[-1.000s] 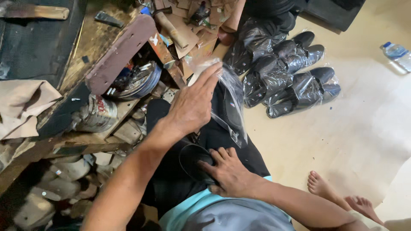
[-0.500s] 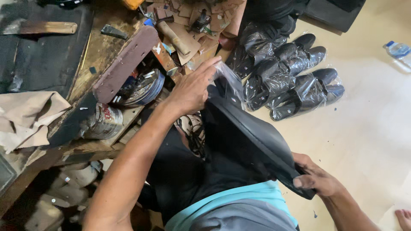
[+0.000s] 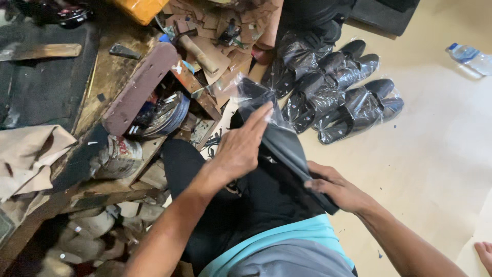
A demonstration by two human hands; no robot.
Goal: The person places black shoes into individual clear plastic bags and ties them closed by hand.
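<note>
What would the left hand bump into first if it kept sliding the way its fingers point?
Probably the clear plastic bag at the fingertips of the left hand; depth is hard to judge.

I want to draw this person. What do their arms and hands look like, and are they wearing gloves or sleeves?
No gloves: the left hand and right hand are bare, and so are both forearms, with no sleeves reaching them. No watch, rings or bracelets show. Near the body you can see a grey shirt with a turquoise hem.

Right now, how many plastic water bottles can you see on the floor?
1: a clear plastic water bottle lies on its side on the tan floor, top right, beyond the bagged black shoes. Others may be hidden.
</note>
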